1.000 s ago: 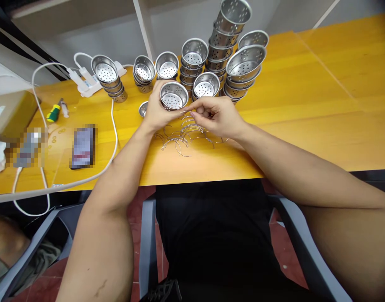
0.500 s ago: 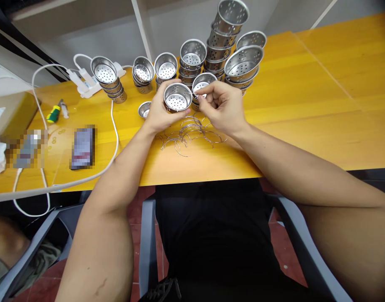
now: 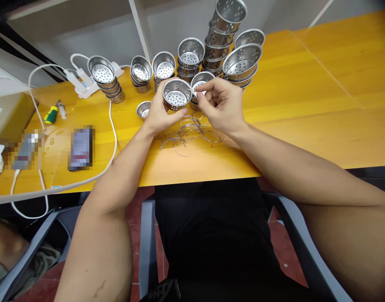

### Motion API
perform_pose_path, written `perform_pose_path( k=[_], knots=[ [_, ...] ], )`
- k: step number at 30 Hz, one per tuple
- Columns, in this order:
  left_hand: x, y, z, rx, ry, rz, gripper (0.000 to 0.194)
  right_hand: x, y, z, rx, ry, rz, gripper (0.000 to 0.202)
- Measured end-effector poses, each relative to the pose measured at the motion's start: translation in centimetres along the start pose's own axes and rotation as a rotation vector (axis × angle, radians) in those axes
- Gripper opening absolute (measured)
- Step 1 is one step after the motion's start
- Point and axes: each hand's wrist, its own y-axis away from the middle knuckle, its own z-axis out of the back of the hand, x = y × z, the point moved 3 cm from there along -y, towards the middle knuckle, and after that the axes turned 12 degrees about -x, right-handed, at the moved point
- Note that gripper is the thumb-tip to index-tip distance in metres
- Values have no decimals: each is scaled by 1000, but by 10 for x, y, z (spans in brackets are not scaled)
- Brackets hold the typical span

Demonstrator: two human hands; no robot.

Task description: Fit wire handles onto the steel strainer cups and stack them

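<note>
My left hand (image 3: 161, 108) is wrapped round a perforated metal cup (image 3: 176, 98), its open mouth tilted up toward me. At the cup's right rim, my right hand (image 3: 221, 102) pinches a thin wire (image 3: 192, 88) between thumb and forefinger; only a short bit of it shows. Whether the wire passes through a hole in the cup I cannot tell. Below the hands, a loose heap of curved wire pieces (image 3: 189, 130) lies on the table. Just behind my right fingers stands another perforated cup (image 3: 202, 78), partly covered.
Several stacks of perforated cups line the back, the tallest stack (image 3: 220, 40) leaning right. A small cup (image 3: 144, 110) sits left of my left hand. Further left are a power strip (image 3: 87, 88), a white cable (image 3: 114, 138), a green-handled tool (image 3: 51, 114) and a phone (image 3: 81, 149). Someone's knee (image 3: 6, 243) shows at lower left.
The whole view has shifted slightly. Both hands keep their hold, and the cup and the wire at its rim stay nearly in place.
</note>
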Motion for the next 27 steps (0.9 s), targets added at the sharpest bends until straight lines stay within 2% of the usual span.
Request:
perform_pose_path(
  k=[7,14,22,27],
  knots=[
    [-13,-2,3,6,-25,24,114,-6,-5,3,-37,-57,34,55],
    [-22,-1,-6,-25,-6,46,111,-1,-6,1,27,-23,-22,51],
    [-25,5,-14,59,40,-39,126,-3,-9,1,35,-3,-50,46],
    [-35,7,-16,105,13,-55,125,-10,-10,2,25,-15,-55,48]
  ],
)
